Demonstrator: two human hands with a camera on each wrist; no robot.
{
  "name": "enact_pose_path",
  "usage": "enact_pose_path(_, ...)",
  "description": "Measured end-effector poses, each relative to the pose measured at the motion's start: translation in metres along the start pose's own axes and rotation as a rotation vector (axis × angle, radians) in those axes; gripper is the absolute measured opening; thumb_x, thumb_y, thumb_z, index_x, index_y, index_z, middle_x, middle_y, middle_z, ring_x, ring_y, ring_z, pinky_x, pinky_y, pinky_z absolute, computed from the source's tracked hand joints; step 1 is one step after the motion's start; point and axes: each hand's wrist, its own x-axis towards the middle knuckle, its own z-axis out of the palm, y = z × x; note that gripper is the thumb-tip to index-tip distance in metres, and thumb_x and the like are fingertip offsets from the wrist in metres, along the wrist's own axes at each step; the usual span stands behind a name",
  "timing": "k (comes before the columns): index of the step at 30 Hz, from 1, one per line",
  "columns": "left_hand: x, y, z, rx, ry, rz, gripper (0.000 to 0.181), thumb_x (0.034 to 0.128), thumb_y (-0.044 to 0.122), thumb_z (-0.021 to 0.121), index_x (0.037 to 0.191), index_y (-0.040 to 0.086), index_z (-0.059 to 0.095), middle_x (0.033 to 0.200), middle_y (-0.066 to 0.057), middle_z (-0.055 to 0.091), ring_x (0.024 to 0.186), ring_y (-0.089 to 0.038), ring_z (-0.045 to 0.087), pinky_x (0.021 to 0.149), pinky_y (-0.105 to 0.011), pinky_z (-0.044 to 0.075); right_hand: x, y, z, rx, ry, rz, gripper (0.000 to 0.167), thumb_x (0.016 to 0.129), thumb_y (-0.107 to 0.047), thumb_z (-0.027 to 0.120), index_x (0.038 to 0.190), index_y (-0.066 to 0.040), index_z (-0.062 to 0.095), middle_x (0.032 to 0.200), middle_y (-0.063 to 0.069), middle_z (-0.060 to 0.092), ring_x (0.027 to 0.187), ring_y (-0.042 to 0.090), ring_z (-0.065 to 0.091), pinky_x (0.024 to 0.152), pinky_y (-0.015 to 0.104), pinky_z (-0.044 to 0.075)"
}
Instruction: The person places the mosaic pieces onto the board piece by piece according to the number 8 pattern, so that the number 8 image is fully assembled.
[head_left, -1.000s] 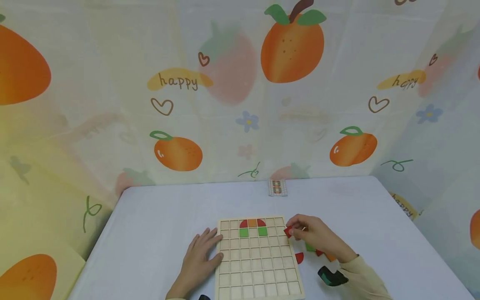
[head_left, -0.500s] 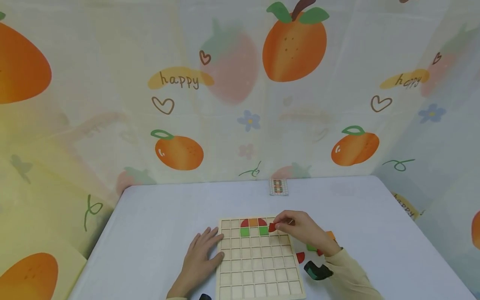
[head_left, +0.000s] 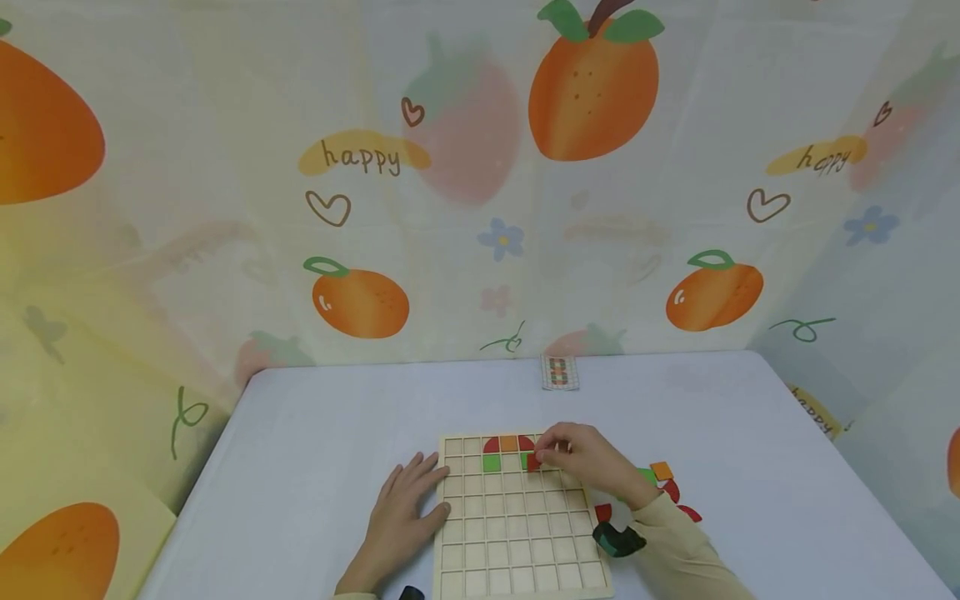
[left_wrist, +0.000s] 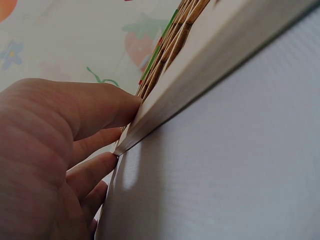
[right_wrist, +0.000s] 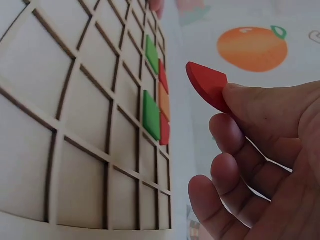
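Note:
A wooden grid board (head_left: pixel 495 550) lies on the white table. Its far rows hold two red quarter-round tiles (head_left: pixel 491 445) either side of an orange square tile (head_left: pixel 508 443), and two green square tiles (head_left: pixel 491 462). My left hand (head_left: pixel 405 508) rests at the board's left edge, fingers fairly straight; in the left wrist view the thumb (left_wrist: pixel 105 102) touches the rim. Between thumb and forefinger, my right hand (head_left: pixel 588 454) pinches a red quarter-round tile (right_wrist: pixel 207 85). In the right wrist view that tile is raised off the board; from the head it partly covers the right green tile.
Right of the board lie loose tiles: an orange square (head_left: pixel 661 471), a partly hidden green one (head_left: pixel 647 476), and red ones (head_left: pixel 670 490). Another red tile (head_left: pixel 603 512) lies by the board's right edge. A small patterned card (head_left: pixel 559 373) sits near the table's back edge.
My right hand has moved left from beside the board to above its far rows, carrying the red quarter-round tile. More loose tiles show at the right. My left hand stays put.

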Motion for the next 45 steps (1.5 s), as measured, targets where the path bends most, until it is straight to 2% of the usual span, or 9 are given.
enact_pose_path(6,0.0,0.001,0.0,0.005,0.003,0.005,0.047,0.0852,0.024,0.074,0.131,0.018,0.067,0.153,-0.006,0.054,0.15,-0.034,0.039,0.126,-0.06,0.018,0.002,0.005,0.009,-0.081,0.0,-0.008,0.008,0.098,-0.021,0.066,0.094,-0.02,0.073,0.09,-0.009,0.066,0.075,0.008,0.05,0.063,0.021,0.044)
enact_pose_path(17,0.0,0.002,-0.001,0.004,0.004,0.002,0.047,0.0858,0.024,0.074,0.132,0.017,0.067,0.153,-0.006,0.054,0.15,-0.034,0.038,0.127,-0.059,0.018,0.001,0.008,0.017,-0.108,-0.042,-0.023,0.011,0.098,-0.016,0.063,0.096,-0.019,0.074,0.091,-0.009,0.066,0.077,0.007,0.05,0.065,0.021,0.045)
enact_pose_path(27,-0.001,0.003,-0.002,0.008,0.004,0.005,0.047,0.0853,0.023,0.074,0.131,0.016,0.067,0.153,-0.006,0.054,0.15,-0.034,0.039,0.126,-0.059,0.019,0.001,0.006,0.021,-0.148,-0.029,-0.029,0.008,0.097,-0.015,0.067,0.094,-0.018,0.073,0.084,-0.01,0.064,0.074,0.004,0.05,0.064,0.02,0.045)
enact_pose_path(36,0.0,0.002,-0.002,-0.004,-0.001,-0.004,0.047,0.086,0.024,0.073,0.132,0.016,0.067,0.154,-0.006,0.053,0.151,-0.032,0.037,0.128,-0.056,0.017,0.001,0.007,0.024,-0.183,-0.038,-0.02,0.008,0.098,-0.02,0.067,0.097,-0.014,0.072,0.084,-0.01,0.062,0.075,0.004,0.051,0.066,0.021,0.045)
enact_pose_path(45,-0.001,0.001,-0.001,-0.022,-0.008,-0.009,0.047,0.0859,0.023,0.073,0.132,0.016,0.066,0.154,-0.006,0.053,0.152,-0.033,0.036,0.128,-0.056,0.016,0.0,0.005,0.027,-0.182,-0.033,-0.001,0.007,0.097,-0.019,0.067,0.097,-0.013,0.07,0.082,-0.01,0.06,0.073,0.005,0.05,0.064,0.021,0.044)
